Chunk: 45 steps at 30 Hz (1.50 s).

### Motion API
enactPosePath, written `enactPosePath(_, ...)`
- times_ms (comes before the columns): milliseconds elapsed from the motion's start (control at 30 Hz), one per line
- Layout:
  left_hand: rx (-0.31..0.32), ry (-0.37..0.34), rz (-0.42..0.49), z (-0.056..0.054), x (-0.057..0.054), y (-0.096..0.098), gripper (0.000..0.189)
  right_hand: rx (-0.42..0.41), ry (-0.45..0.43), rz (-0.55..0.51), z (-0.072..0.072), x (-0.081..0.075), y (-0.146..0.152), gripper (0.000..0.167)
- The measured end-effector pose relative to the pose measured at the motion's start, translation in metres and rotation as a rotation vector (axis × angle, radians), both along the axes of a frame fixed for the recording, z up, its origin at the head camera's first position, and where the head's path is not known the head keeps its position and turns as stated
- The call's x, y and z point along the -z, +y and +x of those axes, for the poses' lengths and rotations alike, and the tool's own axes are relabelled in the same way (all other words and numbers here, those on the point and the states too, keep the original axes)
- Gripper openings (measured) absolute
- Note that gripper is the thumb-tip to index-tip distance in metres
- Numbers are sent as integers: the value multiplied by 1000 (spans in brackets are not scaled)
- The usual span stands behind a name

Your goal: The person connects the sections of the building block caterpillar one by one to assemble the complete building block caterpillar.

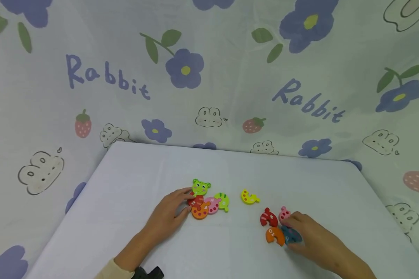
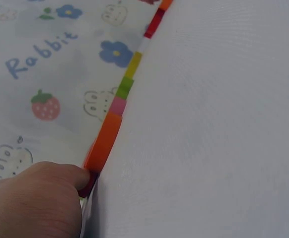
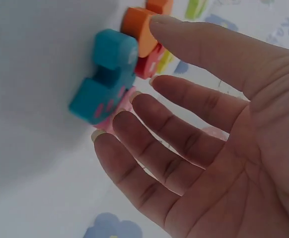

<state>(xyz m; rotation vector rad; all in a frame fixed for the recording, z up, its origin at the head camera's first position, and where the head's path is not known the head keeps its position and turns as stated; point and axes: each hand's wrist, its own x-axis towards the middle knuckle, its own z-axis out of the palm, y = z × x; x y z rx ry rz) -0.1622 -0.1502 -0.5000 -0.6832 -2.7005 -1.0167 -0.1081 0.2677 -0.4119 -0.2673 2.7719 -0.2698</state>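
while right hand (image 1: 312, 238) wide-fingered by blue piece (image 1: 291, 235), left hand (image 1: 168, 214) in pinch on red "2" piece (image 1: 196, 201)

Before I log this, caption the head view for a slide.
Left hand touches the red 2 piece of a puzzle chain; right hand is at the blue piece.

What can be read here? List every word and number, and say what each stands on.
"Rabbit", on the patterned cloth, left of centre.
"Rabbit", on the same cloth, right of centre.
"2", on the left red piece.
"3", on the left orange piece.
Too small or blurred to read for sure: figures on the left pink piece, green striped piece, right red piece, right orange piece and blue piece.
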Motion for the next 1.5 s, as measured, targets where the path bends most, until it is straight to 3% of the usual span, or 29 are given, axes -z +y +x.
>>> enactPosePath(433, -4, 0, -2, 1, -2, 0, 37, 68, -48, 42, 6, 15, 5, 63)
enactPosePath(800, -2, -6, 3, 0, -1, 0, 37, 188, -51, 46, 10, 22, 5, 39)
enactPosePath(1067, -4, -26, 2, 0, 0, 0, 38, 185, -75, 14, 18, 23, 7, 29)
enactPosePath(1333, 4, -1, 7, 0, -1, 0, 37, 196, -140, -18, 25, 21, 8, 18)
enactPosePath(1400, 4, 2, 7, 1, -2, 0, 37, 206, -151, -32, 25, 20, 8, 23)
enactPosePath(1500, 0, -1, 6, 1, -2, 0, 37, 215, -171, -58, 26, 21, 7, 46)
